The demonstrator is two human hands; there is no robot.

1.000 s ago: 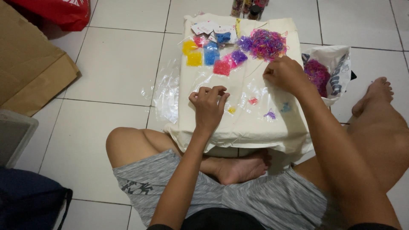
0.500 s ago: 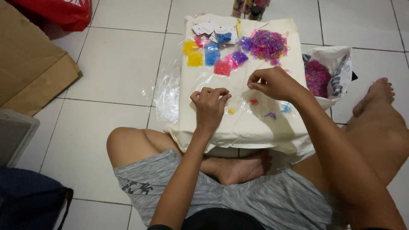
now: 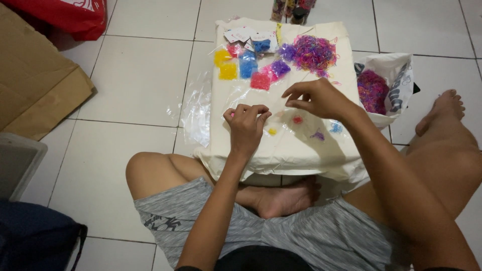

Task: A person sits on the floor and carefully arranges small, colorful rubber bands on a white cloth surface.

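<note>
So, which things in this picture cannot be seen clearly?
- Left hand, head view: its curled fingers hide whatever it pinches.
- Right hand: any band in its grip is too small to tell.
- Bottles: cut off by the top edge.
- Bag: its folds hide most contents.

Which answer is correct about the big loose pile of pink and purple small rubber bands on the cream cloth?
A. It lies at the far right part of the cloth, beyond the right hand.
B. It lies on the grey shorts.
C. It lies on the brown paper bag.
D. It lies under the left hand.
A: the loose pile sits at the far right part of the cream cloth, beyond the right hand, away from the left hand.
</note>
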